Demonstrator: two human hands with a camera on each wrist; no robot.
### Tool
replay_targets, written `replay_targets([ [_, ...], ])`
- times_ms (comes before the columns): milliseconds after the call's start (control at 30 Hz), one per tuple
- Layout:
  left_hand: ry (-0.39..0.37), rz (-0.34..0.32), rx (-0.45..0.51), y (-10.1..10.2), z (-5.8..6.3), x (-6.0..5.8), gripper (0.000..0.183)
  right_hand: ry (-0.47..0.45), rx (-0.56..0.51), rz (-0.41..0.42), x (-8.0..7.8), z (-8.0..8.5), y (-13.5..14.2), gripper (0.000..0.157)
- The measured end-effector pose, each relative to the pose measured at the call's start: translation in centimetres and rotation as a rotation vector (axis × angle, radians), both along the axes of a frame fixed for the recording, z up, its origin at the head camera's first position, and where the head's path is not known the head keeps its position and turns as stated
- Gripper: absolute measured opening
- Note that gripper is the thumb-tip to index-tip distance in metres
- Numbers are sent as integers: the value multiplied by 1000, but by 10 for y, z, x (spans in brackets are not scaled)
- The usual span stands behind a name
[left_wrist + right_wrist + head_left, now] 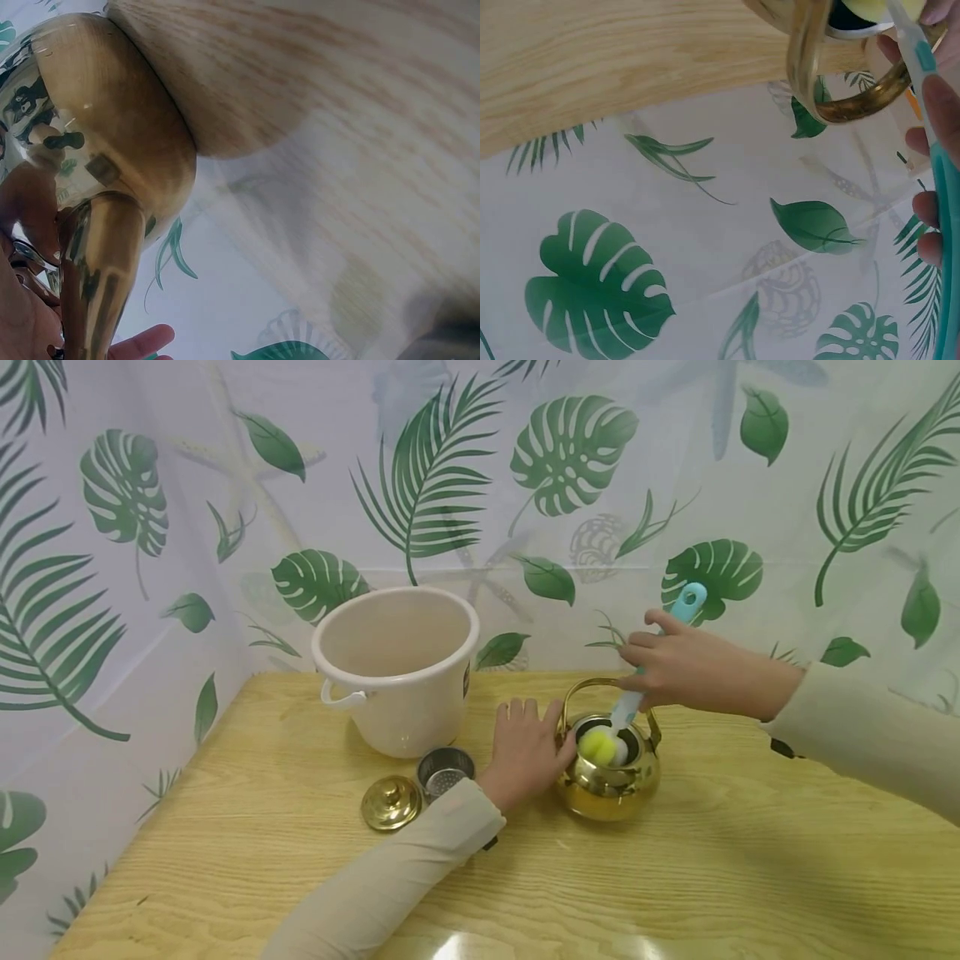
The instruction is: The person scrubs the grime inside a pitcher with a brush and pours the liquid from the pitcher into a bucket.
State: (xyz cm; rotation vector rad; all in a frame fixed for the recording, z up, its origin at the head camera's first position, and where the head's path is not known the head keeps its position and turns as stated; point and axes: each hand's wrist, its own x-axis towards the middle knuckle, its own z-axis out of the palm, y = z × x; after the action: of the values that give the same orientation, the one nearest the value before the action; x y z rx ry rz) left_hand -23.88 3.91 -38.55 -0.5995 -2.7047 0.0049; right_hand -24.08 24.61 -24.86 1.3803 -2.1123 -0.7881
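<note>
A shiny gold teapot (609, 789) stands uncovered on the table, its hoop handle (589, 683) raised. My left hand (527, 748) rests against the teapot's left side, thumb at the shoulder and other fingers stretched out straight. In the left wrist view the gold spout (103, 262) passes between thumb and fingers; in the head view the hand hides it. My right hand (678, 662) grips the light blue handle (687, 603) of a sponge brush, tilted down through the hoop. Its yellow and white sponge head (600, 747) sits in the teapot's mouth.
Left of my left hand lie a gold lid (392, 802) and a round metal strainer (446, 768) with a perforated bottom. Behind them stands a white bucket (405, 710) with its handle down. A leaf-printed cloth (315, 518) hangs behind the wooden table (247, 827).
</note>
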Motion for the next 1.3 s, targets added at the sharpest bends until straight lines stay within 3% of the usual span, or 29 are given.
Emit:
replay_targets([
  [400, -27, -8, 14, 0, 0, 1, 38, 123, -134, 143, -2, -21, 15, 34],
  [533, -27, -9, 23, -1, 0, 2, 38, 136, -141, 163, -2, -24, 16, 42],
  [633, -22, -9, 21, -1, 0, 2, 38, 150, -129, 176, -1, -25, 16, 42],
  [767, -13, -5, 6, -1, -1, 3, 37, 196, -79, 196, 2, -24, 15, 27],
  [933, -6, -3, 5, 0, 0, 3, 36, 248, -12, 203, 6, -22, 13, 47],
  [1100, 1, -4, 6, 0, 1, 3, 35, 260, 23, 217, 8, -19, 10, 40],
  [1200, 2, -3, 6, 0, 1, 3, 35, 276, 40, 246, 7, -17, 9, 25],
  [1300, -6, -1, 6, 0, 1, 2, 36, 297, 52, 276, 4, -15, 6, 36],
])
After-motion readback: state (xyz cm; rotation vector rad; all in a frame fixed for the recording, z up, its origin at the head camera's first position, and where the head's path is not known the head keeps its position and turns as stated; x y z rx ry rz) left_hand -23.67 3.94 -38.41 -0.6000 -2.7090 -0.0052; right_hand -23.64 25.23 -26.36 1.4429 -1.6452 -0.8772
